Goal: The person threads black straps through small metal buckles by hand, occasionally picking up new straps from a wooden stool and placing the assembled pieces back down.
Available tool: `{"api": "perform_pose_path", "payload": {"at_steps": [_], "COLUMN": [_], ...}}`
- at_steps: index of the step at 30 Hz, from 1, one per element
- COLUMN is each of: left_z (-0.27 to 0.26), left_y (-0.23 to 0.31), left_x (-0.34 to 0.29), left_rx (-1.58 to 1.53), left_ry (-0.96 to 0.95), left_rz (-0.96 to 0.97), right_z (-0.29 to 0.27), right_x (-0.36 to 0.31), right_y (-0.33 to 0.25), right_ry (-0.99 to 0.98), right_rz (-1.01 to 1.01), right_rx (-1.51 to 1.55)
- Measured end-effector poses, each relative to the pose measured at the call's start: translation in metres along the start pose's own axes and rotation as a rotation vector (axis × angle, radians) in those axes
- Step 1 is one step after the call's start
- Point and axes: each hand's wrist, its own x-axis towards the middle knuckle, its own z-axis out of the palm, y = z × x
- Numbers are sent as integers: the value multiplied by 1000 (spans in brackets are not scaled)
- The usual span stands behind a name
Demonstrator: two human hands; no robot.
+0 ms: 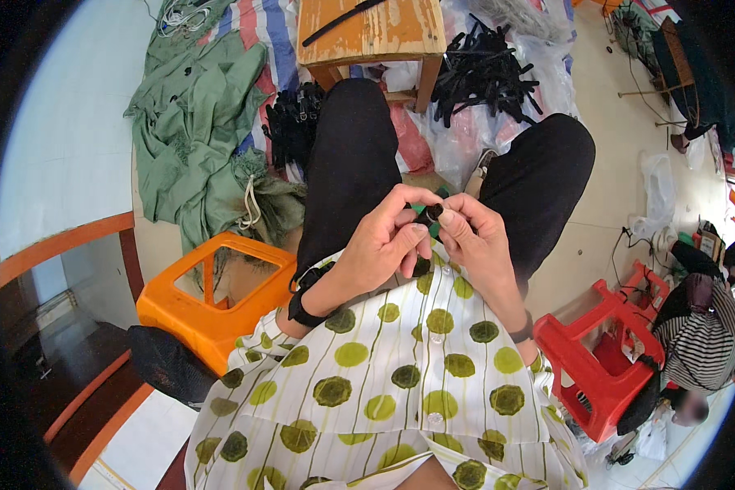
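Observation:
Both my hands meet above my lap, at the middle of the view. Between their fingertips is a small, curled black strap (430,215), mostly covered by the fingers. My right hand (478,238) pinches it between thumb and forefinger. My left hand (384,239) is closed at the strap's other side, its index finger and thumb reaching the piece. Past my knees, a heap of black straps (483,72) lies on clear plastic at the right. A bundle of black straps with metal buckles (294,122) rests beside my left knee. One more strap (341,22) lies across the wooden stool (376,41).
Green cloth (196,122) spreads over a striped sheet (279,33) at the far left. An orange plastic stool (180,314) stands by my left elbow, a red one (584,339) by my right. Another person in a striped top (702,343) is at the right edge.

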Motion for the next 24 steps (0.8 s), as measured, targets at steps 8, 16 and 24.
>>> {"api": "perform_pose_path", "payload": {"at_steps": [8,16,24], "left_z": [0,0,0], "left_y": [-1,-3,-3], "left_x": [2,5,2], "left_rx": [-86,-113,-194], "left_ry": [18,157,205], "left_rz": [55,70,105], "right_z": [2,16,12], "right_x": [-2,-4,-6], "right_y": [-3,-8,-4], "right_ry": [18,189,132], "right_rz": [40,-272,-237], "right_rx": [135,-536,-388]}}
